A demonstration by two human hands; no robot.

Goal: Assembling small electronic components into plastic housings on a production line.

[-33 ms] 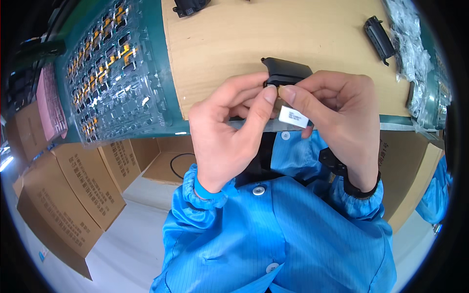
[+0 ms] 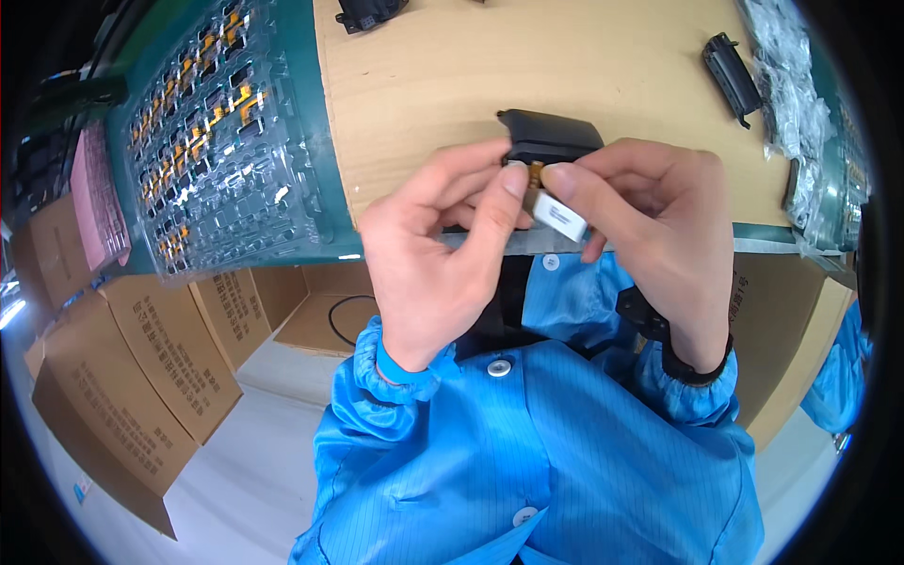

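Observation:
Above the table's near edge, both my hands hold a black plastic housing [image 2: 551, 135] with a curved body and a small peg at its left corner. My left hand [image 2: 444, 247] is closed on its left end, the thumb pressing the near side. My right hand [image 2: 661, 218] pinches beside an orange-brown flex cable [image 2: 536, 173] at the housing's near side, its other fingers curled behind. Below the thumbs hangs a small part with a white label [image 2: 560, 218], slightly blurred. My fingers hide how the cable meets the housing.
Clear plastic trays [image 2: 212, 141] of parts with orange flex cables lie at left on a green mat. Another black housing [image 2: 731, 77] rests at right near clear plastic bags [image 2: 786, 85]; one more [image 2: 369, 13] lies at the far edge. Cardboard boxes [image 2: 151, 377] stand below the table.
The black housing has shifted slightly left and tilted a little. The white-labelled part has swung to a steeper slant. Both hands keep nearly the same place.

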